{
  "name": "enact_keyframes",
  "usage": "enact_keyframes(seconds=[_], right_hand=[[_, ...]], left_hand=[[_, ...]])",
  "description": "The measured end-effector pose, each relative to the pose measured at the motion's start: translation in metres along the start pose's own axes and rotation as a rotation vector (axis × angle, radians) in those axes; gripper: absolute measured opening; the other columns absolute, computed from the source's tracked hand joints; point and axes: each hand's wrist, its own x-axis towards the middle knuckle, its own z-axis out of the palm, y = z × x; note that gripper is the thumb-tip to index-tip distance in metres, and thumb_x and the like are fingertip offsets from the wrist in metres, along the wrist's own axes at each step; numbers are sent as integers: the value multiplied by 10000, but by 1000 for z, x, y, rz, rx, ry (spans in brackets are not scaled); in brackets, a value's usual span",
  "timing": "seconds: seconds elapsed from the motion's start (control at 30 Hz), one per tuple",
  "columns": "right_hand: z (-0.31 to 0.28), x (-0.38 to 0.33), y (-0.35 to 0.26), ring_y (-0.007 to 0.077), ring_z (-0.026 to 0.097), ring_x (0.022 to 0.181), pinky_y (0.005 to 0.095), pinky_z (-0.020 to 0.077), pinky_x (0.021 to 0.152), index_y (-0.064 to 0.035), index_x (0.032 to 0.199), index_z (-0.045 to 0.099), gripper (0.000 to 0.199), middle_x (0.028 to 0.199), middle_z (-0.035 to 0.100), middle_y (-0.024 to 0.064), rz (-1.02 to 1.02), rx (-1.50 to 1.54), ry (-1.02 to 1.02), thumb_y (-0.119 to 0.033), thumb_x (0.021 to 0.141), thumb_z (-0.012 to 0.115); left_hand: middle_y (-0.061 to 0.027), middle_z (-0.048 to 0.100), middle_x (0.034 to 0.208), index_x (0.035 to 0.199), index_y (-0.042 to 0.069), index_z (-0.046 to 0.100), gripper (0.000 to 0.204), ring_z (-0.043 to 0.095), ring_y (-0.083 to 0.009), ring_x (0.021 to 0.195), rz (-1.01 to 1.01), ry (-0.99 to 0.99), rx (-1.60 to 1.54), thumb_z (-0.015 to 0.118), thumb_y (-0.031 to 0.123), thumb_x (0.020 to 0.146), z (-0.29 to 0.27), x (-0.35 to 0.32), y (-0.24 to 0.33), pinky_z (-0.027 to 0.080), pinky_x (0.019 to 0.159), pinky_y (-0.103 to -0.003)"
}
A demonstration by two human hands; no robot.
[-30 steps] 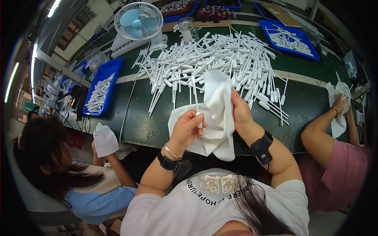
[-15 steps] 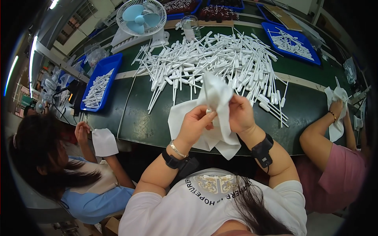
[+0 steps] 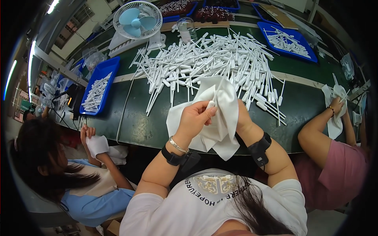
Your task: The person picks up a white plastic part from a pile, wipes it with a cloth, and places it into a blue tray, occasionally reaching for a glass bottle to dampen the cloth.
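Note:
My left hand [image 3: 199, 118] pinches the thick, rounded end of a slim white plastic stick [image 3: 211, 104] between thumb and fingers. The stick's thin shaft points up and away, partly covered by a white cloth [image 3: 226, 128]. On the cloth's right side is my right hand [image 3: 243, 118], its fingers mostly hidden behind the folds it grips. Parts of the cloth hang down past the table's near edge. Just beyond my hands lies a large heap of similar white sticks [image 3: 212, 55], each with one thick end.
Blue trays of white sticks stand at left [image 3: 115, 65] and far right [image 3: 311, 57]. A fan [image 3: 136, 21] and a clear jar [image 3: 186, 31] are behind the heap on the green table [image 3: 134, 118]. Co-workers sit close on both sides, holding white cloths [image 3: 97, 145].
My right hand has gone from the cloth's upper edge to behind it, and the cloth now wraps more of the stick. The left co-worker's cloth has shifted and folded.

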Motion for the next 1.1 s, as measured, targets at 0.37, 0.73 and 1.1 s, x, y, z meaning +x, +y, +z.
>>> enact_keyframes(seconds=[0.37,0.73,1.1], right_hand=[[4,2,15,134,575,690,244,480,619,32,889,569,135,818,586,75,119,-116,75,-52,795,520],[-15,11,1,175,587,777,286,492,697,28,1021,516,231,913,583,98,-227,126,140,-69,811,507],[8,1,3,137,522,897,286,441,788,-16,1107,466,397,1009,540,71,49,-181,-371,-120,749,602]], left_hand=[[1,560,604,855,-7,587,164,488,-63,488,194,92,489,553,148,810,9,-13,-23,389,444,-207],[-37,569,633,864,-9,582,177,459,-60,468,-132,-53,159,542,158,821,-8,-35,-6,359,430,-187],[-35,478,584,965,1,504,298,371,-84,409,-415,-410,-817,360,254,903,-26,-31,-23,339,411,-178]])
